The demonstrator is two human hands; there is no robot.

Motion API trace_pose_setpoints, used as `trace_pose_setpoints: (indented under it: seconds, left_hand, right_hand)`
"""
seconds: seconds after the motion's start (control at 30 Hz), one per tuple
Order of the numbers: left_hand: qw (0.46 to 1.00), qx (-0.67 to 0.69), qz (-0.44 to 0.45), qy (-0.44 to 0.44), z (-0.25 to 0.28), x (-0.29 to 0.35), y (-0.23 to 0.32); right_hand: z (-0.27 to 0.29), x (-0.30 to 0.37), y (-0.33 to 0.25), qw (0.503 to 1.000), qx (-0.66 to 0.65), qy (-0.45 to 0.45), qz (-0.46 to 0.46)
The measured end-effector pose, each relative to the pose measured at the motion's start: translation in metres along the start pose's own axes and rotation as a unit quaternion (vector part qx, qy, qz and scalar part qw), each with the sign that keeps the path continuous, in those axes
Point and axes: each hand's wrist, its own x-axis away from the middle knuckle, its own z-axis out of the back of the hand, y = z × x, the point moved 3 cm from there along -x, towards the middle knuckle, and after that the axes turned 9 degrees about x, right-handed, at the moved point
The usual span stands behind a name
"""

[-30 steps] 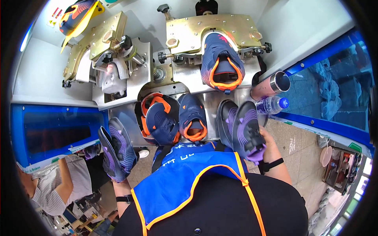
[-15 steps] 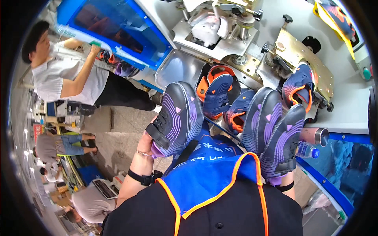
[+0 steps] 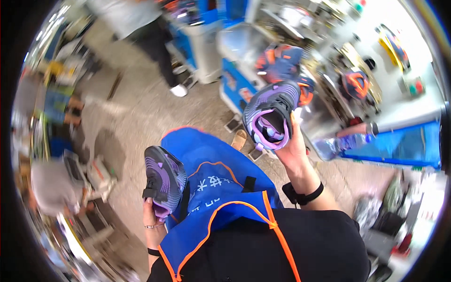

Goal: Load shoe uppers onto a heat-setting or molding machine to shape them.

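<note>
My left hand [image 3: 150, 215] is closed on the heel end of a black and purple sneaker [image 3: 162, 176], held toe-up beside the blue apron. Out to the right, my right hand [image 3: 293, 148] grips black and purple sneakers [image 3: 275, 110]; one opening with purple lining faces me. How many it holds is hard to tell, since they overlap. Just beyond them, navy and orange shoes [image 3: 282, 58] stand at the machine's edge, blurred. Another navy and orange shoe [image 3: 355, 84] sits farther right, by a metal machine fixture.
A blue-framed machine panel [image 3: 399, 145] stands at the right, with a clear bottle [image 3: 340, 143] and a pinkish tumbler [image 3: 359, 129] near it. Two people, one in dark trousers [image 3: 152, 54] and one in a grey shirt [image 3: 58, 188], are to the left. Concrete floor [image 3: 122, 127] lies between.
My view has swung left, away from the machine. My hands have moved apart, still holding the sneakers; the right-hand ones have turned so that an opening shows.
</note>
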Motion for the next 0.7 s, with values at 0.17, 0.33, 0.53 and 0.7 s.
trace_pose_setpoints:
  seconds: [0.17,0.33,0.53,0.7]
  left_hand:
    - [0.989,0.037,-0.031,0.138,0.073,0.139,0.007]
    - [0.937,0.189,-0.139,0.260,0.155,0.235,-0.018]
    - [0.865,0.260,-0.268,0.336,0.204,0.286,-0.034]
    - [0.761,0.323,-0.345,0.445,0.239,0.320,-0.045]
  right_hand:
    - [-0.068,0.020,0.120,0.982,0.049,-0.100,-0.154]
    - [-0.177,0.051,0.267,0.921,0.204,-0.177,-0.281]
    - [-0.234,0.083,0.421,0.767,0.279,-0.320,-0.481]
    - [-0.265,0.130,0.540,0.614,0.345,-0.347,-0.619]
